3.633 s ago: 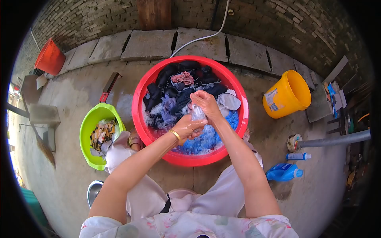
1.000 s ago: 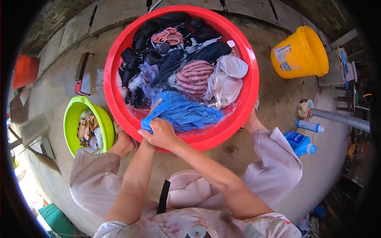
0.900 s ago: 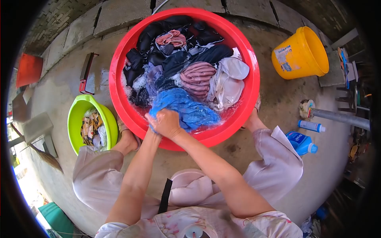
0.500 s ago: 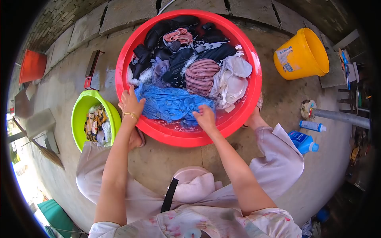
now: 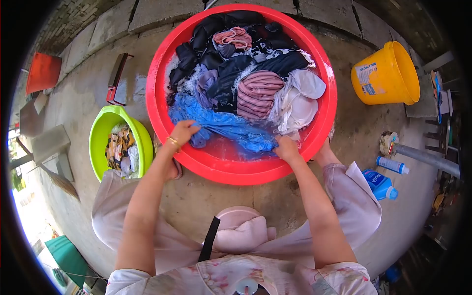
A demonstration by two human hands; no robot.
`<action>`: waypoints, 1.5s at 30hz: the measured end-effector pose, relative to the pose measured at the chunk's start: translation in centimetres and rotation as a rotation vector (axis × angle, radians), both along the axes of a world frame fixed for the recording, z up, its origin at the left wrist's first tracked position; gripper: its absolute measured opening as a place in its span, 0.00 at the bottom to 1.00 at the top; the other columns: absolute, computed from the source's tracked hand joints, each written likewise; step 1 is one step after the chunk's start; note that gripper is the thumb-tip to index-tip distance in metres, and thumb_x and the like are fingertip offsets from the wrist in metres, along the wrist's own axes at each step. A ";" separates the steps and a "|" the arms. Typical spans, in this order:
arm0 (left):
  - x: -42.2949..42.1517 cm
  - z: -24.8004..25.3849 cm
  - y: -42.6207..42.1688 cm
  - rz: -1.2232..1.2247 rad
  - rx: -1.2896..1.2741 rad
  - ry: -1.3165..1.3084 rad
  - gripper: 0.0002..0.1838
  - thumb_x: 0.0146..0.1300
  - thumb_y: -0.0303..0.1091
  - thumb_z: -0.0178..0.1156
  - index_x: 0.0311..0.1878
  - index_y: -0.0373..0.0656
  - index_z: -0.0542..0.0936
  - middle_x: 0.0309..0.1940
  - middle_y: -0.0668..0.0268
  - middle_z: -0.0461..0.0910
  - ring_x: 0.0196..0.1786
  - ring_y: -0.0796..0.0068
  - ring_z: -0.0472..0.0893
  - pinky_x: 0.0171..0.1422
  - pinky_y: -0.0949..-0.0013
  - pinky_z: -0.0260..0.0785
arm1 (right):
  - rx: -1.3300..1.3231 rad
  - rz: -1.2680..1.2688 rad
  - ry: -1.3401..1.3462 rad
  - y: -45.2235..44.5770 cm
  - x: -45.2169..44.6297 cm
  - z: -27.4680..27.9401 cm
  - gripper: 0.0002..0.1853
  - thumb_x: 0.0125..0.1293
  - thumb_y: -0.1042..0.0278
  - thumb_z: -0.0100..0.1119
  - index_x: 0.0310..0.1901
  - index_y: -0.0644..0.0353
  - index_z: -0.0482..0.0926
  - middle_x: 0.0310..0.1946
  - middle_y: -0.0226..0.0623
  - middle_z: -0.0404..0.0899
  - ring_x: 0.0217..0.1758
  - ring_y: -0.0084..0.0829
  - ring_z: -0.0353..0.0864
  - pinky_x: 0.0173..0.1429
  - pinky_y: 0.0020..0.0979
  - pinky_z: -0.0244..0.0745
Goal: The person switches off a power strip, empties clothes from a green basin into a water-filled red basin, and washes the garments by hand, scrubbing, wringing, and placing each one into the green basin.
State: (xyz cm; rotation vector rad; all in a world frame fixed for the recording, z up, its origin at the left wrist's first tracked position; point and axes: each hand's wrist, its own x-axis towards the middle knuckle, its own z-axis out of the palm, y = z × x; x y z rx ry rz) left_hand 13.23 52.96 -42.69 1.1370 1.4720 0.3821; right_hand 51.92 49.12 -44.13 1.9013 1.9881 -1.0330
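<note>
A large red tub [image 5: 329, 98] holds wet laundry in soapy water. Along its near side a wet blue garment [image 5: 231, 129] is stretched sideways between my hands. My right hand [image 5: 286, 146] is closed on the garment's right end, just inside the tub's near right. On the left, my left hand [image 5: 184, 132] has its fingers pinched at the garment's near edge, above the rim. Behind the blue cloth lie a pink striped garment [image 5: 255, 93], a white padded piece [image 5: 301, 109], black clothes [image 5: 231, 73] and a pink cloth [image 5: 233, 37].
Left of the tub stands a green basin [image 5: 145, 142] with clothes inside. A yellow bucket [image 5: 383, 73] is at right, with two blue bottles [image 5: 377, 184] lying nearer me. A red-and-black item [image 5: 116, 81] and a broom [image 5: 59, 184] are at left.
My right hand has moved right with the blue garment's end, drawing it out long. My left hand has come off the rim onto the cloth. The view has shifted slightly.
</note>
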 end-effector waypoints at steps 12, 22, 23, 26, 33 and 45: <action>1.9 4.6 1.8 -0.150 0.595 0.841 0.20 0.51 0.35 0.61 0.50 0.47 0.75 0.45 0.57 0.73 0.52 0.58 0.72 0.51 0.54 0.66 | 0.129 -0.045 0.077 -0.6 -4.3 4.2 0.12 0.51 0.60 0.62 0.36 0.55 0.80 0.38 0.44 0.78 0.46 0.43 0.77 0.51 0.48 0.67; 6.6 -2.1 -1.2 -0.756 0.402 0.915 0.22 0.48 0.36 0.64 0.50 0.51 0.76 0.59 0.61 0.64 0.63 0.62 0.62 0.59 0.42 0.54 | 0.045 0.317 0.201 -4.7 -7.8 5.3 0.10 0.49 0.65 0.61 0.34 0.55 0.80 0.36 0.40 0.78 0.45 0.41 0.76 0.50 0.47 0.66; 6.3 -1.7 -0.8 -0.758 0.407 0.908 0.22 0.48 0.36 0.64 0.50 0.51 0.76 0.59 0.61 0.64 0.63 0.62 0.62 0.59 0.42 0.54 | 0.064 0.302 0.274 -4.7 -7.0 5.2 0.09 0.48 0.66 0.61 0.33 0.55 0.81 0.34 0.40 0.78 0.43 0.41 0.77 0.48 0.46 0.67; 5.3 0.2 0.3 -0.732 0.217 0.944 0.23 0.48 0.38 0.64 0.51 0.50 0.75 0.60 0.61 0.63 0.63 0.63 0.62 0.58 0.41 0.55 | 0.022 0.222 0.296 -3.4 -4.9 5.9 0.07 0.47 0.68 0.62 0.30 0.56 0.81 0.31 0.41 0.79 0.39 0.42 0.78 0.45 0.44 0.69; 10.8 3.3 -1.5 -0.715 0.623 0.384 0.20 0.47 0.37 0.62 0.47 0.49 0.76 0.42 0.62 0.74 0.52 0.61 0.72 0.54 0.56 0.62 | -0.083 -0.098 0.439 -2.1 -4.1 10.8 0.09 0.46 0.70 0.65 0.31 0.62 0.81 0.28 0.42 0.80 0.33 0.37 0.79 0.39 0.34 0.73; 7.4 11.1 -3.5 -1.091 0.452 0.149 0.21 0.35 0.20 0.59 0.37 0.53 0.80 0.37 0.66 0.72 0.47 0.62 0.71 0.48 0.62 0.61 | 0.459 0.038 0.156 -0.5 -6.7 0.9 0.09 0.50 0.73 0.61 0.36 0.55 0.81 0.35 0.41 0.79 0.48 0.45 0.73 0.51 0.39 0.69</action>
